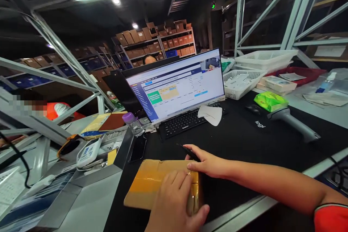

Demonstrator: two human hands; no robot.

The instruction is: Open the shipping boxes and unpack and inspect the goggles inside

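Observation:
A cardboard box (148,177) with shiny yellow-brown tape across it lies at the near edge of the black desk mat. My left hand (174,197) comes over it from below, fingers across the top and thumb by its right end, holding it. At the box's far right corner, my right hand (202,161) is closed around a slim black pen-like tool (191,152). The tool's thin tip points left and away from me; whether it is a pen or a cutter I cannot tell. My right thumb touches the box's top edge.
Behind the box stand a keyboard (181,122) and a lit monitor (179,88). A phone (138,147) and purple-capped bottle (133,123) are left. A barcode scanner (296,123), green packet (270,101) and white baskets (241,83) stand right. A person in red (61,110) is beyond the frame.

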